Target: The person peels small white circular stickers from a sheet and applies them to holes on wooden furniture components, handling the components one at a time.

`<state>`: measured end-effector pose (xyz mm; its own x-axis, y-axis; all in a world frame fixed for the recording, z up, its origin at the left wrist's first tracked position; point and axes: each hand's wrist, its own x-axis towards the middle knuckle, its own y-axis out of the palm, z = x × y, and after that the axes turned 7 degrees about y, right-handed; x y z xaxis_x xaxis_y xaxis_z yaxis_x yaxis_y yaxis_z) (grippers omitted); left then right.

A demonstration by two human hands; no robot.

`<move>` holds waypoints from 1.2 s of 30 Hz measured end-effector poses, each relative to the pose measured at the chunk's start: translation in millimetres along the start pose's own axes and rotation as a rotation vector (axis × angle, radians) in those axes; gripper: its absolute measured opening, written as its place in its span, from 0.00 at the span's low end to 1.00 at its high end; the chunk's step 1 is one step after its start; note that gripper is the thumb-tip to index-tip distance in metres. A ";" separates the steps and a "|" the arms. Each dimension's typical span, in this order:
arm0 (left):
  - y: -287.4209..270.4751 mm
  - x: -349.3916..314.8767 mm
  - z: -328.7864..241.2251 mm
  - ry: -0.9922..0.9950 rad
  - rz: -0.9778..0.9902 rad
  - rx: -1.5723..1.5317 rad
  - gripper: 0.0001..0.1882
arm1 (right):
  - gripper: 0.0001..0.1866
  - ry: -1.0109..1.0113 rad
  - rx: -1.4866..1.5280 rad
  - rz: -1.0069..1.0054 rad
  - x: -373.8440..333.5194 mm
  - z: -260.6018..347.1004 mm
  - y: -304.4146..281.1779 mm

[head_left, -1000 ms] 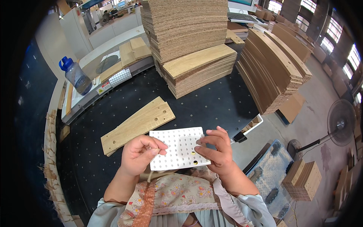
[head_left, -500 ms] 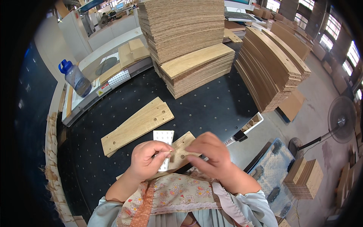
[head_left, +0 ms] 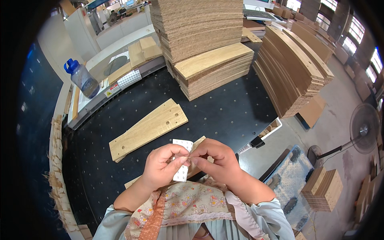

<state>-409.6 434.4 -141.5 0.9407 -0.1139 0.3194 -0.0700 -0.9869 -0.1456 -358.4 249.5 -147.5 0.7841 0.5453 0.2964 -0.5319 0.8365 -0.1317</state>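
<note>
My left hand is closed in a pinch on a narrow white sheet of stickers printed with small repeated marks. Its fingertips meet those of my right hand at the middle of the sheet. The right thumb and forefinger are pinched together there, and whatever lies between them is too small to make out. Beneath both hands, mostly hidden, lies a light wooden panel at the table's near edge. Farther off to the left, two overlapping wooden panels with drilled holes rest on the black table.
Tall stacks of boards stand at the back of the table, with a shorter board stack before them. Curved panels are piled at the right. A blue-capped water bottle stands at the left. A fan is on the floor.
My right hand has moved left and closed to meet the left fingertips at the sticker sheet. The sheet has shifted slightly right with my left hand. The whole view has moved a little.
</note>
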 end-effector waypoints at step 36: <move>0.6 6.3 -20.9 0.234 0.018 0.455 0.03 | 0.09 -0.379 -0.450 -0.188 6.9 7.8 5.7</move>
<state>-410.6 430.7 -120.0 0.8377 -0.2047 0.5063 0.1144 -0.8407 -0.5293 -358.5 257.7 -138.8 0.6393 0.3979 0.6580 -0.1435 0.9024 -0.4063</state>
